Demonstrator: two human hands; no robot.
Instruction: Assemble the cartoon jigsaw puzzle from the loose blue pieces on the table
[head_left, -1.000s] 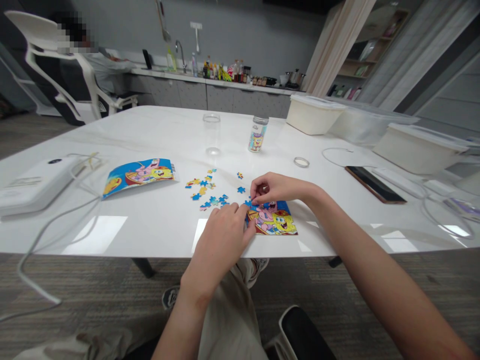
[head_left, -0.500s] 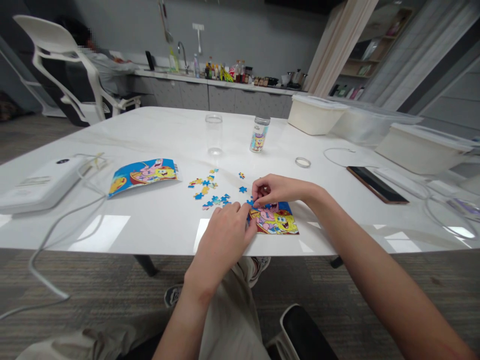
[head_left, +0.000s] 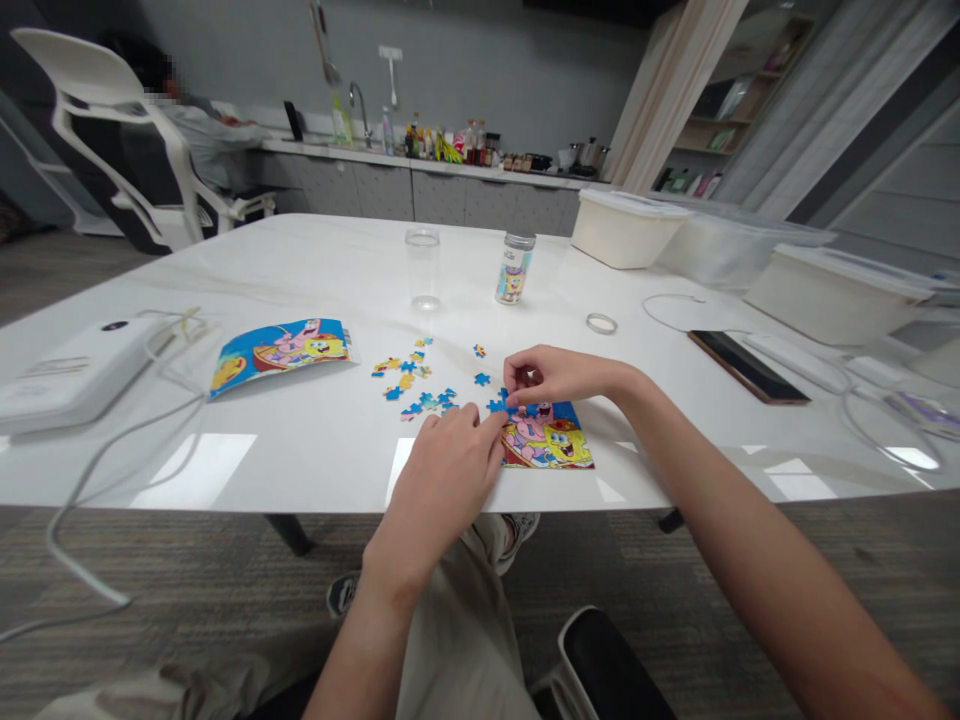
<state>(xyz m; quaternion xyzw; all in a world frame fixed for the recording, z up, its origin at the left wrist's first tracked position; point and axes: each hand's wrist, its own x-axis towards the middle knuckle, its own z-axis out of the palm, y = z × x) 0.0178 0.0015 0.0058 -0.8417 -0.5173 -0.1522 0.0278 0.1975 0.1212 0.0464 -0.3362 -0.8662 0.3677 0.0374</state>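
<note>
A partly joined cartoon jigsaw puzzle (head_left: 555, 440) lies near the table's front edge, showing a yellow and a pink character. My right hand (head_left: 559, 375) is closed in a pinch at the puzzle's upper left edge, on a blue jigsaw piece mostly hidden by the fingertips. Over the puzzle's left side rests my left hand (head_left: 450, 455), fingers stretched out and pressing down, covering part of it. Several loose pieces (head_left: 406, 381) are scattered to the left. One blue piece (head_left: 481, 379) and another small piece (head_left: 479, 350) lie just beyond my hands.
A curved picture sheet (head_left: 285, 350) lies left, beside a white device (head_left: 82, 370) with cables. Farther back stand a clear jar (head_left: 424, 270) and a labelled jar (head_left: 515, 270), with a ring-shaped lid (head_left: 601, 323) nearby. A phone (head_left: 746, 366) and lidded bins (head_left: 628, 230) are right.
My left index finger and thumb have shifted slightly at the puzzle's left edge. The right hand keeps its pinch in nearly the same place. The view has shifted slightly.
</note>
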